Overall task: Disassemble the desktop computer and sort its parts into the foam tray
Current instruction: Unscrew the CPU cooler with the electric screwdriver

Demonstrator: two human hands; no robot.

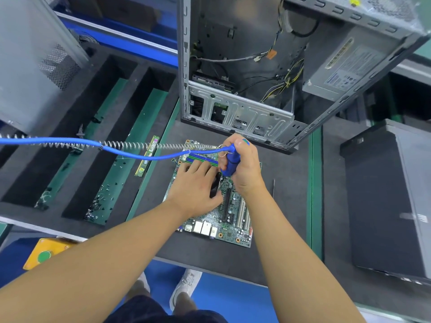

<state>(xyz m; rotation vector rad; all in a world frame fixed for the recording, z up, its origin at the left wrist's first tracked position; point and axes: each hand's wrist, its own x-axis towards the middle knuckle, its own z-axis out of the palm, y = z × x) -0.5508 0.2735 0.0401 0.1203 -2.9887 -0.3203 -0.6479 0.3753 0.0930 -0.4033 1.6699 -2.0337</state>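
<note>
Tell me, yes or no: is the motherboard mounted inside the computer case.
No, the motherboard lies flat on the bench before the open case, the left hand resting on it.

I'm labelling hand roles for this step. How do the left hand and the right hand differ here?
The left hand lies with straight fingers on the motherboard; the right hand is curled round the blue screwdriver. The left hand holds no tool; the right hand points the blue screwdriver down at the board, its blue cable trailing off to the left. Both are over the motherboard.
</note>
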